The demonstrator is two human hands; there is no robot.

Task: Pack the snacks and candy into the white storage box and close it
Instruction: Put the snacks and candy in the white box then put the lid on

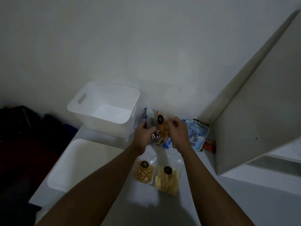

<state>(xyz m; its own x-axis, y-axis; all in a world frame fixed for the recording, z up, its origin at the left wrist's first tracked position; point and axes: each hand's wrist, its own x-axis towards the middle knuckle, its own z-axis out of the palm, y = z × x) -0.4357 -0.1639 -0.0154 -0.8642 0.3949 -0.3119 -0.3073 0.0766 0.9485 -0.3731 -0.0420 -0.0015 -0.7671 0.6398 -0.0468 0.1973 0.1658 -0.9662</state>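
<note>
The white storage box (91,110) stands open and empty at the back left of the table. Its white lid (81,162) lies flat in front of it. Just right of the box sits a pile of snack packets. My left hand (144,135) grips a clear packet (152,121) there. My right hand (176,130) pinches a clear bag with orange snacks and a black round label (161,123). Nearer to me lie a bag of nuts (145,172) and a bag of yellow sticks (167,180).
A clear tub of blue-wrapped candy (197,132) and a dark red packet (210,145) sit at the right, against a white shelf unit (254,115). A wall rises behind the table. Dark bags (24,128) lie on the floor at the left.
</note>
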